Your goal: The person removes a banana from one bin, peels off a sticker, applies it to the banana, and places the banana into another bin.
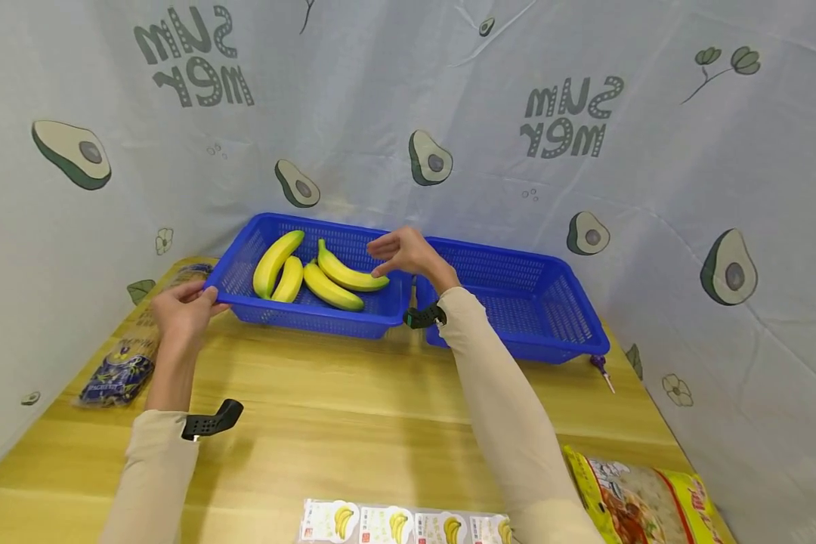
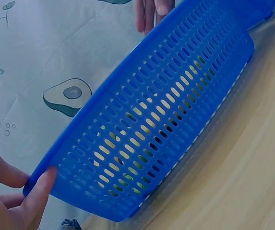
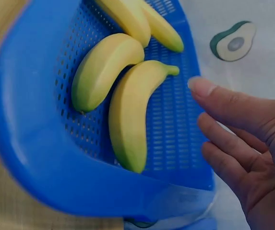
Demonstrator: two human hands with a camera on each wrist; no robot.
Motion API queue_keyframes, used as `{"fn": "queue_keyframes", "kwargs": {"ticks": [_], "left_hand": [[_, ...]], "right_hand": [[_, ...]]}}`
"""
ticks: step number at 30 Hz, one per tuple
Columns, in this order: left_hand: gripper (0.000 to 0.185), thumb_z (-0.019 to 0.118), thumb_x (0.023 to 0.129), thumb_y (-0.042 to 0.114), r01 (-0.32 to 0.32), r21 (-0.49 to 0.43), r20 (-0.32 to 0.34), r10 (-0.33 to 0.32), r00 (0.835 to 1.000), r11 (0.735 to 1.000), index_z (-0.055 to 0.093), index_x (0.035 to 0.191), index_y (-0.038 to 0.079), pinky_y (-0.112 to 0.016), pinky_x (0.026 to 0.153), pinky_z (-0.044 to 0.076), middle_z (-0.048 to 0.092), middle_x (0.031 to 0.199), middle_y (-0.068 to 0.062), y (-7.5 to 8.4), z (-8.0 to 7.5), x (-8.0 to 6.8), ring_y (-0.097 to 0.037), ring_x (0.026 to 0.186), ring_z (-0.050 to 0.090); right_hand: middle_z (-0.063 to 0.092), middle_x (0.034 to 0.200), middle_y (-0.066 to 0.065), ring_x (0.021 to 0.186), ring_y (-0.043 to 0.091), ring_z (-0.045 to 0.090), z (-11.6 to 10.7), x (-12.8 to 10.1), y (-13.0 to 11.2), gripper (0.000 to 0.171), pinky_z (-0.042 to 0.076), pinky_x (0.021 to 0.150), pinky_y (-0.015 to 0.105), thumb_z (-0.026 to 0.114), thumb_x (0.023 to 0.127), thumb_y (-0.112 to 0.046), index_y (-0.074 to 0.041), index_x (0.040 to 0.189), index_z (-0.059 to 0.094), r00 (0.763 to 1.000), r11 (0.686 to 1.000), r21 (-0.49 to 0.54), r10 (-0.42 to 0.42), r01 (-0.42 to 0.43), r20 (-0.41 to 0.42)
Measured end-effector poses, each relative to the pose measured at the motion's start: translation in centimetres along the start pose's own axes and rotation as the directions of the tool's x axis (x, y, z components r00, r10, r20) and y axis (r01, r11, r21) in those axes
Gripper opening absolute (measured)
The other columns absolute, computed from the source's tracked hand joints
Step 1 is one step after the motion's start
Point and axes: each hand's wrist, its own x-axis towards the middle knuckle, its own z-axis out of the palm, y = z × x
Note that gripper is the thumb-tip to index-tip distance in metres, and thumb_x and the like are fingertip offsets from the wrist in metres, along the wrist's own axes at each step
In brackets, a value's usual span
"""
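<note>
My left hand (image 1: pixel 185 313) grips the left front corner of a blue plastic basket (image 1: pixel 313 320). In the left wrist view its thumb and fingers pinch the rim. Several yellow bananas (image 1: pixel 276 263) with greenish ends lie inside this basket, two toward the left and two near the middle. Over the basket's right end hovers my right hand (image 1: pixel 408 251), fingers extended and nothing held. The right wrist view puts its thumb near the basket's edge, apart from the closest banana (image 3: pixel 130 115).
A second blue basket (image 1: pixel 517 344) stands close on the right. Packaged spaghetti (image 1: pixel 119 370) lies at the left table edge, a yellow food bag (image 1: pixel 642 499) at the front right. Banana-printed cards (image 1: pixel 387 523) lie at the front. A small purple item (image 1: pixel 600 364) sits beside the right basket.
</note>
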Motion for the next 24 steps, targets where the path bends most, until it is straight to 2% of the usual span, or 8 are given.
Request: {"fn": "queue_keyframes", "kwargs": {"ticks": [4, 11, 16, 24], "left_hand": [[0.051, 0.061, 0.108, 0.003, 0.015, -0.051, 0.019, -0.014, 1.000, 0.999, 0.047, 0.157, -0.008, -0.021, 0.082, 0.063, 0.050, 0.111, -0.007, -0.1, -0.2, 0.0, -0.005, 0.075, 0.068], [0.052, 0.060, 0.108, 0.003, 0.000, -0.035, 0.027, 0.001, 1.000, 0.999, 0.046, 0.157, -0.008, -0.023, 0.085, 0.063, 0.049, 0.112, -0.006, -0.2, -0.3, 0.1, -0.005, 0.077, 0.066], [0.052, 0.060, 0.108, 0.001, -0.006, -0.033, 0.027, 0.007, 1.000, 0.999, 0.047, 0.157, -0.009, -0.023, 0.085, 0.063, 0.049, 0.111, -0.007, -0.2, -0.3, 0.2, -0.006, 0.079, 0.065], [0.052, 0.060, 0.108, 0.001, -0.022, -0.023, 0.044, 0.023, 0.999, 0.999, 0.046, 0.157, -0.010, -0.023, 0.085, 0.063, 0.048, 0.110, -0.007, -0.4, -0.5, 0.3, -0.005, 0.076, 0.067]], "right_hand": [[0.070, 0.141, 0.019, 0.133, 0.031, 0.067, 0.5, 0.9, 0.5, 0.057, 0.055, 0.111, 0.043, 0.089, 0.087, 0.001, 0.001, 0.140, 0.069, 1.000, 1.000, -0.006, 0.029, -0.029, -0.005], [0.072, 0.135, 0.021, 0.130, 0.036, 0.068, 1.4, 2.8, 1.5, 0.050, 0.055, 0.111, 0.046, 0.089, 0.087, 0.001, 0.002, 0.135, 0.073, 1.000, 1.000, -0.018, 0.018, -0.018, 0.016], [0.075, 0.132, 0.018, 0.126, 0.032, 0.070, 1.9, 3.8, 1.9, 0.049, 0.057, 0.108, 0.045, 0.090, 0.086, 0.002, 0.001, 0.133, 0.075, 0.999, 0.998, -0.042, 0.047, -0.046, 0.016], [0.073, 0.135, 0.017, 0.129, 0.032, 0.068, 2.8, 5.0, 1.9, 0.051, 0.056, 0.109, 0.045, 0.088, 0.085, 0.007, 0.002, 0.133, 0.074, 0.993, 0.991, -0.074, 0.112, -0.109, 0.037]]}}
